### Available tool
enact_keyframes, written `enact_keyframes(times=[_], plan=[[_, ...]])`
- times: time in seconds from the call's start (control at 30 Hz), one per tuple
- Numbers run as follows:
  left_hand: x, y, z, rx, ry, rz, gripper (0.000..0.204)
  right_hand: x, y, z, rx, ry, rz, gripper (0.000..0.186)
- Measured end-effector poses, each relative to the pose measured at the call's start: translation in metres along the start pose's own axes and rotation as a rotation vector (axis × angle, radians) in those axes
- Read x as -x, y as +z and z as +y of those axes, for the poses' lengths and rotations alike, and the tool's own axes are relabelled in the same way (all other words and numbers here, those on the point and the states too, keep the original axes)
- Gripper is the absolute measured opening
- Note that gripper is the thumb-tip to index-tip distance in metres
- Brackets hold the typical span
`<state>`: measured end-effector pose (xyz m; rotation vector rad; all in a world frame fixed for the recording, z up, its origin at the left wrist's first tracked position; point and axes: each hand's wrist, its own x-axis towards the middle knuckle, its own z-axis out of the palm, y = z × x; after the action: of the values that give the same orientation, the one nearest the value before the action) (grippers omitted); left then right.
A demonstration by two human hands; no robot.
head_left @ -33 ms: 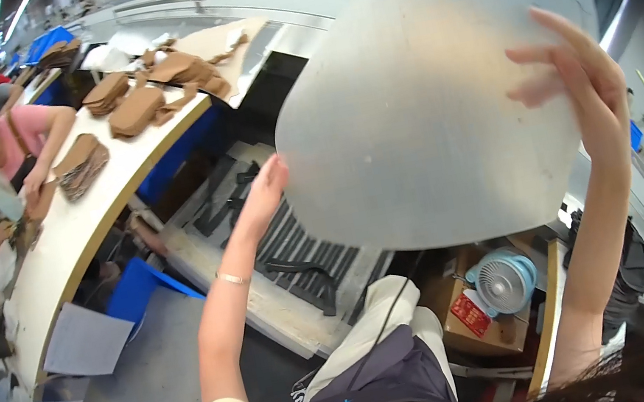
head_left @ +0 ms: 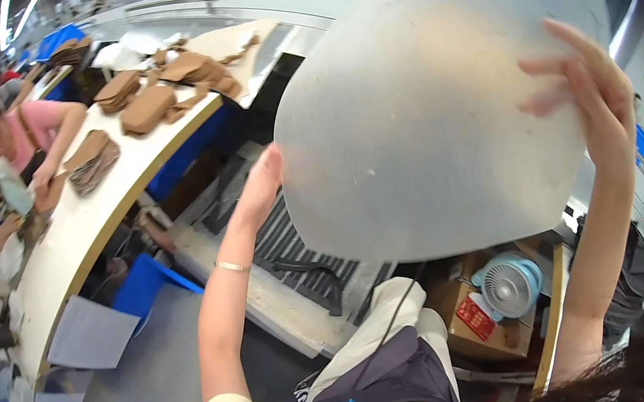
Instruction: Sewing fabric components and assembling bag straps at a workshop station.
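Note:
A large, translucent, pale grey plastic sheet is raised in front of me, hiding much of the space behind it. My left hand has its fingers closed at the left edge of the sheet. On the opposite edge, my right hand grips with fingers stretched across the sheet; some fingertips look blurred. Below the sheet lies a low tray-like frame with dark slats. A black strap-like piece rests on those slats.
A curved white table on the left carries stacked brown fabric pieces. Another person in pink works there at a sewing machine. A light blue fan sits by a cardboard box near my right knee. A blue bin stands below the table.
The sheet's lower edge has dropped slightly, and my right hand has shifted a little right and down. The view has turned slightly. Both hands keep their hold on the sheet.

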<state>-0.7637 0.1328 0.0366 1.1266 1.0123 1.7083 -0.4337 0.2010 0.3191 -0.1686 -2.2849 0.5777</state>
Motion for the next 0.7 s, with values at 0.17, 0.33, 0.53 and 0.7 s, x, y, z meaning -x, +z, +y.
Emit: enact_keyframes(times=[0.17, 0.33, 0.53, 0.7], plan=[[0.060, -0.101, 0.107, 0.144, 0.013, 0.289, 0.035, 0.054, 0.017, 0.019, -0.458, 0.065, 0.116, 0.032], [0.214, -0.087, 0.269, -0.565, 0.227, 0.466, 0.053, 0.103, 0.112, 0.044, -0.440, 0.433, -0.128, 0.047], [0.258, 0.069, 0.335, -1.271, 0.054, 0.560, 0.040, 0.135, 0.155, 0.072, -0.548, 0.593, -0.085, 0.045], [0.280, 0.082, 0.256, -1.819, -0.238, 0.410, 0.041, 0.152, 0.135, 0.064, -0.566, 0.558, 0.054, 0.035]])
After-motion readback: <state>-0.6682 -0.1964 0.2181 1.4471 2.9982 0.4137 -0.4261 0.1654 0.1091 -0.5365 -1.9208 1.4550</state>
